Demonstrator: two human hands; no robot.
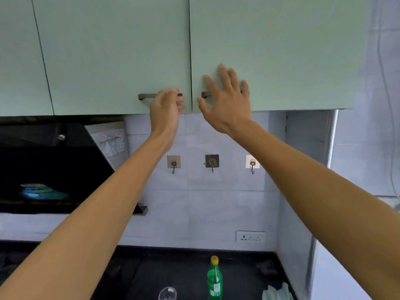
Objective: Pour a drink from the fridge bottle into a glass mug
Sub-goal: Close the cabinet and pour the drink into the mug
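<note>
A green bottle [214, 280] with a yellow cap stands upright on the black counter [177, 273], low in the frame. Left of it, the rim of a clear glass [167, 293] shows at the bottom edge. Both arms reach up to the pale green wall cabinets. My left hand [166, 109] curls its fingers round the left door's metal handle [147, 96]. My right hand [227, 100] is spread with straight fingers against the right door [281, 61], covering most of that door's handle [205, 94]. Both doors look closed.
A black range hood [49, 165] juts out on the left. Three wall hooks [212, 162] hang on the white tiles below the cabinets, and a socket strip [250, 236] sits above the counter. A crumpled cloth [277, 292] lies at the counter's right corner.
</note>
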